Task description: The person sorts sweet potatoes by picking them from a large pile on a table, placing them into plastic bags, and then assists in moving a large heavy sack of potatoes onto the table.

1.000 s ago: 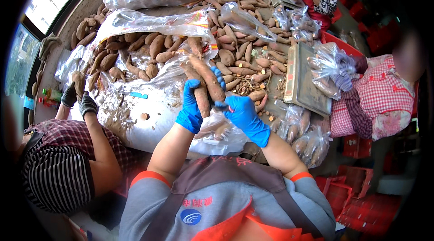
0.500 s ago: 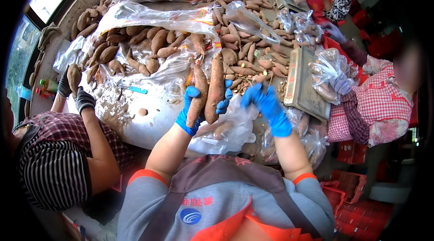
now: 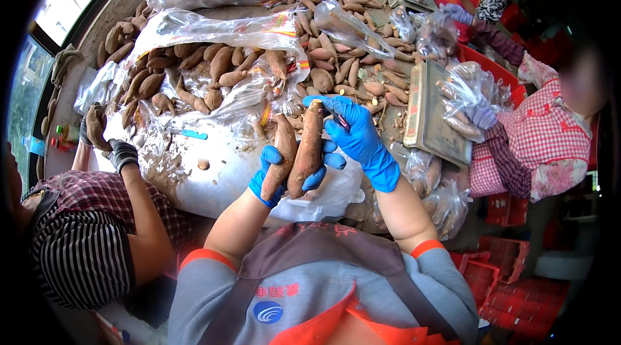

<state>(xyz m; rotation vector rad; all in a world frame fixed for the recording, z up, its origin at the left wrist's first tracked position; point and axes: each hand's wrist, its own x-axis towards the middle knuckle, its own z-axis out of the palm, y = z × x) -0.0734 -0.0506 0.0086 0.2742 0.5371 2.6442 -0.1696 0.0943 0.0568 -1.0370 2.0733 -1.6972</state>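
My left hand (image 3: 266, 173), in a blue glove, is closed around two sweet potatoes held side by side. One sweet potato (image 3: 283, 151) leans on the palm side. The longer sweet potato (image 3: 306, 157) lies to its right, with a pale cut tip at its far end. Beside that tip is my blue-gloved right hand (image 3: 352, 128), its fingers curled around a small dark tool (image 3: 341, 123); the blade, if there is one, cannot be made out. Below both sweet potatoes, a clear plastic bag (image 3: 336, 196) lies crumpled on the table.
Loose sweet potatoes (image 3: 343, 57) cover the table's far side. An opened plastic sack (image 3: 213, 31) spills more, near a turquoise-handled knife (image 3: 187, 133). A scale (image 3: 440, 112) stands right. A co-worker at left grips a sweet potato (image 3: 97, 126); another at right handles a filled bag (image 3: 469, 96).
My right hand has moved left, from open space to the longer sweet potato's far end. My left hand has drawn both sweet potatoes slightly nearer. That far end now shows a pale cut.
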